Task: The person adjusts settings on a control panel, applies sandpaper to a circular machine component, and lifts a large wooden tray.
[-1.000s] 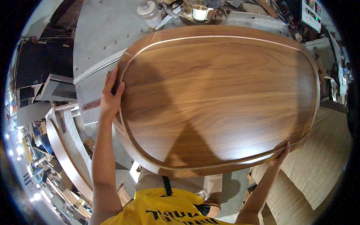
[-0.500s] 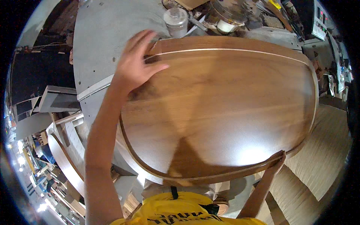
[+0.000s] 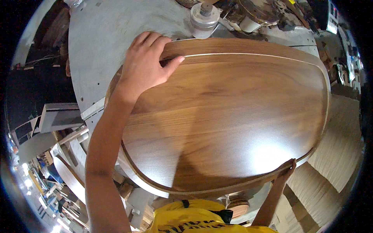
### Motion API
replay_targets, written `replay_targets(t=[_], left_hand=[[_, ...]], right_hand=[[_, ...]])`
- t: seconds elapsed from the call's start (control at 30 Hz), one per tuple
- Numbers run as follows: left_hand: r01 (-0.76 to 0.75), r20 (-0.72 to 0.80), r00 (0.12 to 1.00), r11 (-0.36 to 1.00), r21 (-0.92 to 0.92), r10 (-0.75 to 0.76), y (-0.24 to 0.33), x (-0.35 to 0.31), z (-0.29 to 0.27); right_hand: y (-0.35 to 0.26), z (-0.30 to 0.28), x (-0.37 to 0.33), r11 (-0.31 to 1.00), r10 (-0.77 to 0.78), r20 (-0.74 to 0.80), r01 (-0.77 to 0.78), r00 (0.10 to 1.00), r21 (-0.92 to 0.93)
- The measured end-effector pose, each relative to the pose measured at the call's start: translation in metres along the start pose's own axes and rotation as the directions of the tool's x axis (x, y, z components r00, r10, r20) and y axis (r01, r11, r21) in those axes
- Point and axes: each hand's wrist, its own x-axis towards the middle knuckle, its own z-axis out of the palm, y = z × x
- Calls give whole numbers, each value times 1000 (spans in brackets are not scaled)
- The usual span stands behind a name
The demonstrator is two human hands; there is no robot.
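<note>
A large wooden tabletop (image 3: 217, 105) with rounded ends, a raised rim and a thin pale line along its far side lies in front of me, partly on the grey metal table. My left hand (image 3: 149, 64) is closed over its far left rim, thumb on the inner side and fingers over the outside. Down at the near right edge, my right hand (image 3: 287, 169) holds the rim, with fingertips showing on top and the rest of its fingers hidden beneath. Bright light reflects off the panel near that hand.
A clear lidded jar (image 3: 204, 19) stands just beyond the far rim, beside a round dusty machine part (image 3: 258, 11). The grey metal table (image 3: 105, 42) spreads to the left. Brown sheets (image 3: 330, 143) lie at the right, and a curved pale-faced panel (image 3: 70, 174) stands lower left.
My left hand, blurred and more spread before, has come to rest around the far left rim. The right hand keeps its hold. The jar and background appear shifted in view.
</note>
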Motion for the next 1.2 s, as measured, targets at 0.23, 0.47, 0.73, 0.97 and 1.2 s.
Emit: replay_targets(t=[0.23, 0.47, 0.73, 0.97, 1.2], left_hand=[[-135, 27, 991, 990, 30, 134, 16, 24, 26], [-147, 96, 985, 988, 50, 142, 0, 26, 14], [-61, 80, 995, 998, 35, 58, -34, 12, -3], [345, 82, 918, 883, 318, -388, -50, -11, -14], [51, 124, 982, 823, 566, -146, -63, -21, -37]], right_hand=[[5, 13, -37, 997, 69, 95, -67, 993, -30], [14, 32, -90, 994, 108, 30, -108, 994, -10], [11, -63, 6, 930, 36, 25, -43, 999, 366], [6, -79, 45, 975, 30, 390, -113, 920, 190], [19, -42, -29, 984, 126, 192, -148, 973, 102]])
